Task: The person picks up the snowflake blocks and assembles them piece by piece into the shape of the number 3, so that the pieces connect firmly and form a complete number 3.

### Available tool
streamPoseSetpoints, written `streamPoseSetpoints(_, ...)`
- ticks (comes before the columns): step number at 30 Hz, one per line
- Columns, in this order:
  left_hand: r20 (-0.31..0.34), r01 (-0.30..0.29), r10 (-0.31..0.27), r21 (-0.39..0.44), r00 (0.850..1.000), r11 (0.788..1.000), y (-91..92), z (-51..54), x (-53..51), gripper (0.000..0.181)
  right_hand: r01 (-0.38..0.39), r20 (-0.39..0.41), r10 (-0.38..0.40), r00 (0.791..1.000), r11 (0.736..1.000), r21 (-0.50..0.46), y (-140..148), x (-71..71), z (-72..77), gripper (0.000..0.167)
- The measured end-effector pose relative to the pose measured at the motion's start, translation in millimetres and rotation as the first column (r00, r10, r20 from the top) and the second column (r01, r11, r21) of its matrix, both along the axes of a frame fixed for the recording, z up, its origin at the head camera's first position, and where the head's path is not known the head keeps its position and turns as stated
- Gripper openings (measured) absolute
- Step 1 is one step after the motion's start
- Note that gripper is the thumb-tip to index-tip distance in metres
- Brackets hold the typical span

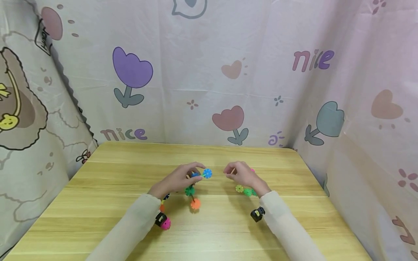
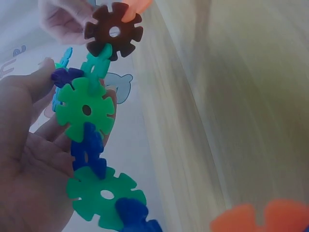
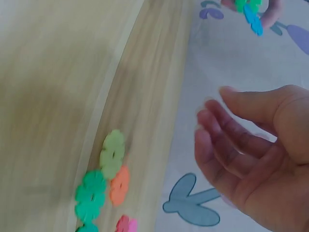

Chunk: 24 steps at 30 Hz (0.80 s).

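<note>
Left hand (image 1: 183, 177) pinches disc chain (image 2: 100, 107) | right hand (image 3: 258, 171) empty, apart | brown disc (image 2: 128, 36) face-on: left-wrist view only

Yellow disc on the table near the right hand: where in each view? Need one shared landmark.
Head: the yellow disc is in the lower half, just right of centre.
Left wrist: not in it.
Right wrist: lower left, looking yellow-green.
Shared landmark: the right hand, at top left in the left wrist view, at right in the right wrist view.
</note>
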State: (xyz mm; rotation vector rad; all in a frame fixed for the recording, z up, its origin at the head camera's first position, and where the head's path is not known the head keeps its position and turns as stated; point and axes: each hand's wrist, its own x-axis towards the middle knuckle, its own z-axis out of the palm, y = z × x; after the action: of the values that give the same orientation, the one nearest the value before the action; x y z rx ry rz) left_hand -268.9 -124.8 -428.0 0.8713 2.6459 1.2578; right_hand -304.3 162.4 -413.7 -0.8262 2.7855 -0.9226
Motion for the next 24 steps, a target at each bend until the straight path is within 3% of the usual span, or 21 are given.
streamPoseSetpoints(6, -0.018, 0.010, -0.010, -0.009, 1.000, 1.000, -1.6, 0.6, 0.3, 0.042, 0.033, 0.007, -0.034, 0.999, 0.996, 0.086, 14.0, -2.8, -4.7, 0.014)
streamPoseSetpoints(16, 0.010, 0.026, -0.026, 0.008, 1.000, 1.000, -2.4, 1.8, 1.2, 0.044, -0.047, -0.002, 0.048, 0.999, 0.984, 0.172, 29.4, -3.8, -12.2, 0.020)
streamPoseSetpoints(24, 0.021, 0.031, -0.031, 0.008, 0.999, 0.999, -2.0, 2.7, 1.5, 0.046, -0.022, 0.094, 0.004, 0.996, 0.983, 0.184, 31.1, -1.1, -21.3, 0.029)
